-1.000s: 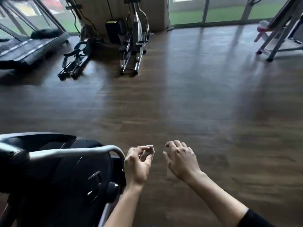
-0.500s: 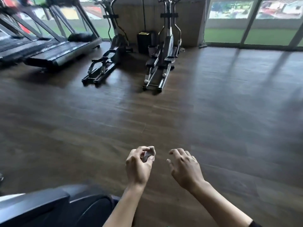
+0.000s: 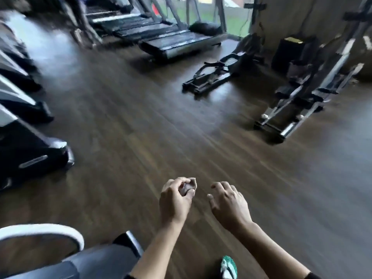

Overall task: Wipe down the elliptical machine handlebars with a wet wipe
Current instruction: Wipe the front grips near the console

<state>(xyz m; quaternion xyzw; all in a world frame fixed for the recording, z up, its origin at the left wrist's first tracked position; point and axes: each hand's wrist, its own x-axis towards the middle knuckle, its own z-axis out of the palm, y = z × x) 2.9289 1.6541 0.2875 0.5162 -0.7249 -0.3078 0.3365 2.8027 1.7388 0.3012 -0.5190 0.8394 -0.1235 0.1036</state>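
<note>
My left hand [image 3: 175,200] pinches a small crumpled wet wipe [image 3: 189,186] between thumb and fingertips, held out over the wooden floor. Just to its right hovers my right hand [image 3: 229,204], fingers loosely curled and holding nothing. Two elliptical machines stand far ahead on the right: a silver-railed one [image 3: 298,109] and a darker one [image 3: 213,75] left of it. Their handlebars run out of the top of the frame and are blurred. Neither hand touches a machine.
Treadmills [image 3: 161,35] line the back by the windows. Several dark machine bases [image 3: 30,150] sit along the left edge. A grey machine housing with a white rail [image 3: 60,236] fills the lower left corner. A green shoe [image 3: 228,267] shows at the bottom. A black box [image 3: 289,51] stands by the wall.
The view has swung to the left, shifting the ellipticals to the right and bringing the left row of machines into sight. Both hands keep their pose, the wipe still pinched.
</note>
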